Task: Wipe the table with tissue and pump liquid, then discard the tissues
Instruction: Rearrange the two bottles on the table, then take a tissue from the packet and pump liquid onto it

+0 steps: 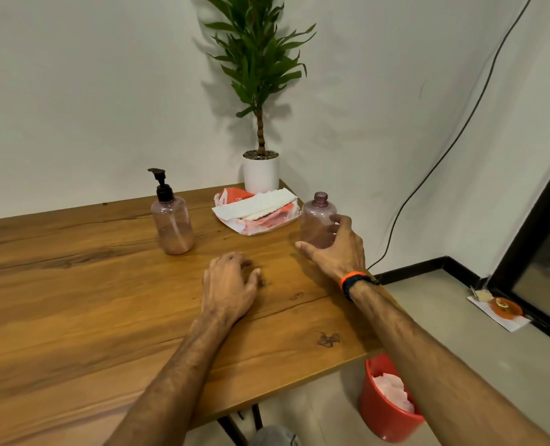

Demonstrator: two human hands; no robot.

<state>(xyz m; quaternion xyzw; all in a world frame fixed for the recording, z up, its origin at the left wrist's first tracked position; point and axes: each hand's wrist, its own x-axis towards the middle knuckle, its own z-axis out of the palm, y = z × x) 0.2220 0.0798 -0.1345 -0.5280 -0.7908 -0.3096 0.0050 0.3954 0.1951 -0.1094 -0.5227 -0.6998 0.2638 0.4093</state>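
A pink pump bottle (pixel 171 225) with a black pump head stands on the wooden table (pixel 74 284). An open pack of white tissues (pixel 256 210) lies behind, near the table's far right corner. A second pink bottle (pixel 316 220), with no cap, stands at the right edge. My right hand (pixel 338 249) wraps round its lower part, thumb stretched out to the left. My left hand (pixel 230 284) rests palm down on the table with its fingers loosely curled and holds nothing. A red bin (pixel 383 410) with used tissue inside stands on the floor under the table's right edge.
A potted plant in a white pot (pixel 261 170) stands at the far corner against the wall. A black cable (pixel 428 175) hangs down the wall on the right. On the floor to the right lies an orange dish on paper (pixel 505 309) beside a dark-framed door.
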